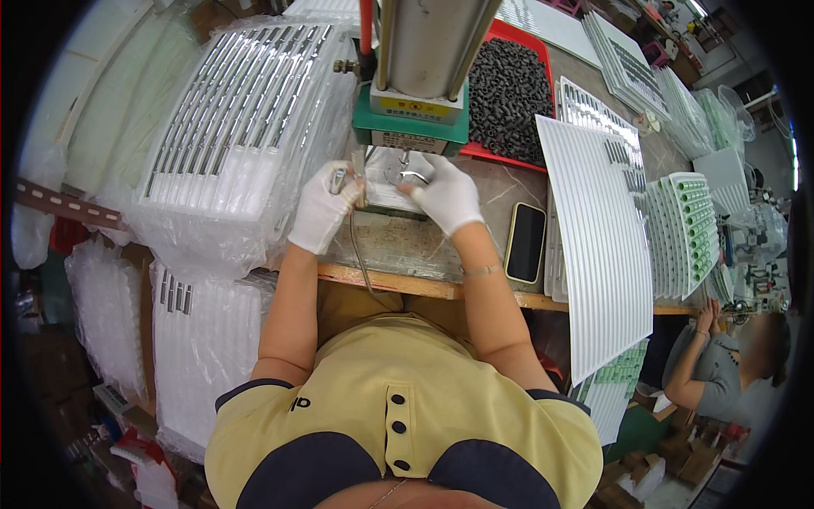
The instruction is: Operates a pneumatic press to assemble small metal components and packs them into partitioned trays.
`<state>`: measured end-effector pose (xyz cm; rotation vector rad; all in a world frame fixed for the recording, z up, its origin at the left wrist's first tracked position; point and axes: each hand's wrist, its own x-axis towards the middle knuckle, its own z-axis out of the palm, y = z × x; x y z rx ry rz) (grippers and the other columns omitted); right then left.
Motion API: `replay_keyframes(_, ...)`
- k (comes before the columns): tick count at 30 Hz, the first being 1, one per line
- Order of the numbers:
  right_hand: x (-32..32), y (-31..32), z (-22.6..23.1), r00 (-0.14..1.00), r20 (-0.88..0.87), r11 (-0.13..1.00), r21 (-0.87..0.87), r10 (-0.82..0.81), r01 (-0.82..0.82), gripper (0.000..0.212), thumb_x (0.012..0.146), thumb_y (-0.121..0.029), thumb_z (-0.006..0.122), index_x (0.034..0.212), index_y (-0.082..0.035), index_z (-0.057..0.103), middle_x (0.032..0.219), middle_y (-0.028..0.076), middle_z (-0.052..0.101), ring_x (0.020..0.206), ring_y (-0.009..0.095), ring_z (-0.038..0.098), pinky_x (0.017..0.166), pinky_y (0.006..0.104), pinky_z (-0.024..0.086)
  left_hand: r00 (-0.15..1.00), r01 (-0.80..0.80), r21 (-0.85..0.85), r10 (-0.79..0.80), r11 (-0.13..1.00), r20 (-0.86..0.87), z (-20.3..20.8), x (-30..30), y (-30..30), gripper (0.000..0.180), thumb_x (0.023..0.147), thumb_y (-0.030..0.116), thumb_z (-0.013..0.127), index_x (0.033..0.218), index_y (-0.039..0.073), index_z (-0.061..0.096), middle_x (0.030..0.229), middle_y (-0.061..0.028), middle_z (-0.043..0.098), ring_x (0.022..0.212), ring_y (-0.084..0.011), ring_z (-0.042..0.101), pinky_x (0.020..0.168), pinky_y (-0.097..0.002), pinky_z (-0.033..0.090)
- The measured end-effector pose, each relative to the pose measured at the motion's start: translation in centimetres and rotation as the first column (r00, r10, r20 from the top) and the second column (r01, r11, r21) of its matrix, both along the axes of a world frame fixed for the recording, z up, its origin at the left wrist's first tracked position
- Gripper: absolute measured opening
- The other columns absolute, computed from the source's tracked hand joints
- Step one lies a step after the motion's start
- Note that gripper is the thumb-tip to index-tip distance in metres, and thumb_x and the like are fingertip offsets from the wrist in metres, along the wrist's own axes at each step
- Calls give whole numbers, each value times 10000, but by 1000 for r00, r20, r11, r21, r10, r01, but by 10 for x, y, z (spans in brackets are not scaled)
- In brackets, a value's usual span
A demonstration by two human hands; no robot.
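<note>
At my workbench [398, 284], both of my hands, in white gloves, work under the grey column of a small press [432, 42]. My left hand [325, 208] is closed around a thin metal rod [339, 180], held upright just left of the press plate. My right hand [447, 195] pinches a small curved metal piece [413, 176] between its fingertips, right over the pale plate [386, 182] at the foot of the press. A thin cable [359, 254] runs from my left hand down across the bench toward its front edge.

The press sits on a green base [409, 127] with a yellow label [405, 106] on its front and a white label strip just below it. Behind and to the right of the base, a red tray [500, 153] is heaped with small black cylinders [509, 85]. To my left, stacks of white ribbed trays wrapped in clear plastic bags [237, 136] lean against the bench, silver pieces showing through in rows. A black phone [526, 242] in a pale case lies flat just right of my right forearm. Beyond it lies a large white ribbed tray [598, 246], and further right another tray holding rows of green caps [695, 225]. At lower right, another person [721, 365] in a grey top sits well apart from me.
</note>
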<state>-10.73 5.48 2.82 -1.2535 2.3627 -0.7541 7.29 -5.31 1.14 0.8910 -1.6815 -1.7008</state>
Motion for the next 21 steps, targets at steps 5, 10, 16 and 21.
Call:
replay_keyframes(5, 16, 46, 4, 682, 677, 814, -542, 277, 207, 506, 810, -145, 756, 1246, 31, 569, 1054, 151, 684, 930, 148, 649, 816, 263, 508, 981, 172, -59, -165, 983, 101, 17, -3, 28, 293, 723, 142, 835, 942, 33, 674, 706, 23, 591, 613, -38, 502, 555, -200, 409)
replay_keyframes(10, 27, 52, 12, 886, 457, 906, -403, 79, 128, 137, 837, -111, 723, 911, -4, 681, 808, 66, 684, 736, 108, 617, 685, 268, 500, 955, 217, -426, -102, 878, 277, 28, -11, 54, 320, 690, 272, 837, 881, 55, 698, 715, -62, 644, 635, -178, 608, 609, -303, 490)
replay_keyframes(16, 40, 55, 7, 924, 376, 908, -408, 70, 98, 210, 791, -142, 770, 929, -17, 673, 789, 78, 685, 680, 123, 609, 660, 272, 492, 966, 76, -866, 178, 494, 187, 29, 2, 56, 263, 661, 158, 799, 846, 100, 621, 803, -89, 616, 744, -273, 626, 663, -360, 506)
replay_keyframes(21, -5, 77, 26, 985, 172, 988, -154, 14, 13, 319, 815, -245, 750, 1029, -38, 636, 850, 134, 710, 762, 225, 689, 689, 335, 518, 813, -87, -855, 532, 512, 236, 90, 48, 0, 215, 829, 205, 631, 956, 41, 574, 843, -176, 599, 800, -356, 593, 724, -419, 478)
